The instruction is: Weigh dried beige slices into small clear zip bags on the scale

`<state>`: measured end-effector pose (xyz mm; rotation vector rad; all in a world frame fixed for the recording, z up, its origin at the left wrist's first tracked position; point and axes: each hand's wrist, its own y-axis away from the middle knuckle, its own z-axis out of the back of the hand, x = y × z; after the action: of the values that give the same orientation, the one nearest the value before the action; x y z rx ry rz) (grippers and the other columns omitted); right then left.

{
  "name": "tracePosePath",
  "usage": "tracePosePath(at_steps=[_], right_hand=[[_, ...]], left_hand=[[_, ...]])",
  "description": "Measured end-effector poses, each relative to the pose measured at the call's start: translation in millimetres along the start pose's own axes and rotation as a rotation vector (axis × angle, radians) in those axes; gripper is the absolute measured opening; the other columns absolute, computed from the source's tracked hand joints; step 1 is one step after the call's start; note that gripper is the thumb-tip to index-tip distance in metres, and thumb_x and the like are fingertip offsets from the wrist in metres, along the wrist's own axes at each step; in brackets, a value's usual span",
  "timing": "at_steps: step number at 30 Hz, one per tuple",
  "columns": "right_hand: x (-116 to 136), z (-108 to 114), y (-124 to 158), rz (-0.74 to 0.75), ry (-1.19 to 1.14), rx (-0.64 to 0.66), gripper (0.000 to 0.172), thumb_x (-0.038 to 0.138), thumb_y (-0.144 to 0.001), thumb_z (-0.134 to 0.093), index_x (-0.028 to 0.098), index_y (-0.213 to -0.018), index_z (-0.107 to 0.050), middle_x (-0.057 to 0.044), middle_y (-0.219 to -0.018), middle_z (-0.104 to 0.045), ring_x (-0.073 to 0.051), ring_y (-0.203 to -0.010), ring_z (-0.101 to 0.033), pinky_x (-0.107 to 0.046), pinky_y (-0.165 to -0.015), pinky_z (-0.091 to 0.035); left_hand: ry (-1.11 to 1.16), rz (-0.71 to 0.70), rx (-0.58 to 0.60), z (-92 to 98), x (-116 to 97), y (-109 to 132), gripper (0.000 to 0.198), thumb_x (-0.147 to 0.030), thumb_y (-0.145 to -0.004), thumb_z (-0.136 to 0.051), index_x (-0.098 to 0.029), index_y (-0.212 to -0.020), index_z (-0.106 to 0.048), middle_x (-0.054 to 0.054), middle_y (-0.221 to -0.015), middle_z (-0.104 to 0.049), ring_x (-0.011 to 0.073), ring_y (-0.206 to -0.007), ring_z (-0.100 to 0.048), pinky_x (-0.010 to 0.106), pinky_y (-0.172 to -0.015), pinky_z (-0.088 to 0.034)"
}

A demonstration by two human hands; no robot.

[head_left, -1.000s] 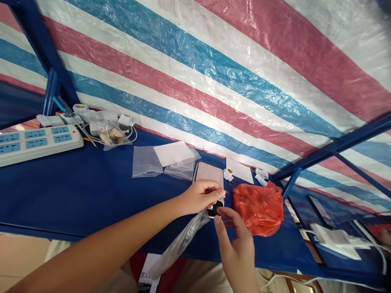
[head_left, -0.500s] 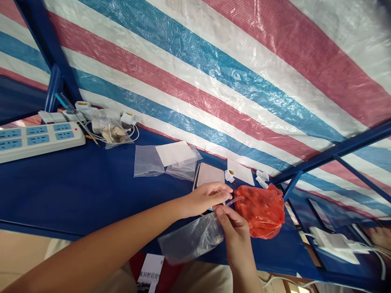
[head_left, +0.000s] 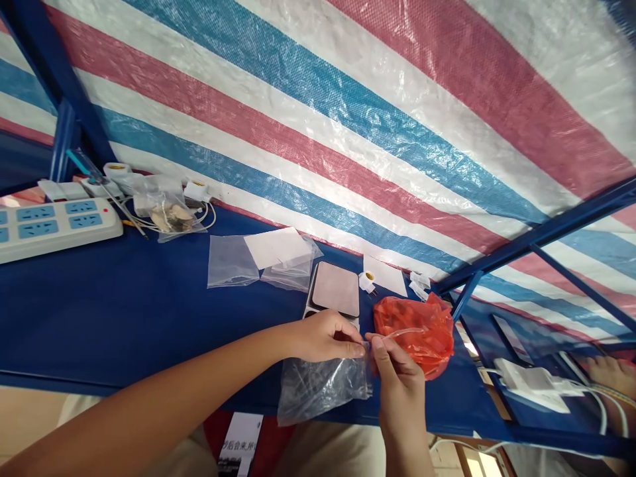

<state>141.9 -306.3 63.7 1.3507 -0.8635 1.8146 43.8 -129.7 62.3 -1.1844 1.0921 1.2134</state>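
Note:
A clear plastic zip bag [head_left: 322, 387] hangs from my two hands above the table's front edge. My left hand [head_left: 328, 336] pinches the bag's top edge between thumb and fingers. Close beside it, my right hand [head_left: 401, 371] is closed on the bag's right-hand corner. A thin clear strip [head_left: 410, 330] sticks out from my right fingers, over the red plastic bag [head_left: 415, 331]. Small bits seem to lie at the bag's right side, too unclear to name. Just behind my left hand is a small digital scale [head_left: 336, 289], its front partly hidden.
Flat clear bags [head_left: 232, 262] and white paper [head_left: 277, 248] lie left of the scale. A white plug adapter [head_left: 367, 281] is behind the red bag. Far left sits a power strip [head_left: 59, 225] with cables. Another person's hand [head_left: 613, 374] shows at far right.
My hands have come together along the bag's top, with my left hand now pinching its edge. The bag has swung right, and more of the scale shows. The view has shifted slightly.

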Motion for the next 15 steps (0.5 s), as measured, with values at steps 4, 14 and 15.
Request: tracePosePath(at_steps=[4,14,15], right_hand=[[0.2,-2.4,-6.1,0.036,0.007,-0.064,0.044,0.062,-0.081,-0.079,0.017,-0.080,-0.080,-0.002,-0.065,-0.060,-0.017,-0.067,-0.056,-0.031,-0.069,-0.049],[56.3,32.1,-147.7,0.125,0.768,-0.104,0.037,0.044,-0.083,-0.063,0.012,-0.091,-0.079,-0.009,-0.064,-0.069,-0.023,-0.057,-0.062,-0.035,-0.060,-0.048],[62.8,34.2,-158.2,0.143,0.831,-0.100,0.040,0.041,-0.082,-0.063,0.009,-0.100,-0.078,-0.011,-0.065,-0.070,-0.025,-0.058,-0.063,-0.037,-0.060,-0.049]], left_hand=[[-0.013,0.031,-0.001,1.3,2.6,-1.4,0.037,-0.049,-0.089,-0.070,-0.014,-0.095,-0.081,0.005,-0.080,-0.070,0.0122,-0.070,-0.055,0.024,-0.063,-0.039],[0.026,0.045,-0.055,5.5,6.4,-2.8,0.039,-0.051,-0.086,-0.073,-0.013,-0.092,-0.082,0.004,-0.077,-0.069,0.0109,-0.066,-0.049,0.024,-0.062,-0.035],[0.034,0.038,-0.064,5.5,6.4,-3.4,0.040,-0.051,-0.086,-0.073,-0.012,-0.091,-0.081,0.003,-0.076,-0.068,0.0105,-0.065,-0.049,0.024,-0.062,-0.036]])
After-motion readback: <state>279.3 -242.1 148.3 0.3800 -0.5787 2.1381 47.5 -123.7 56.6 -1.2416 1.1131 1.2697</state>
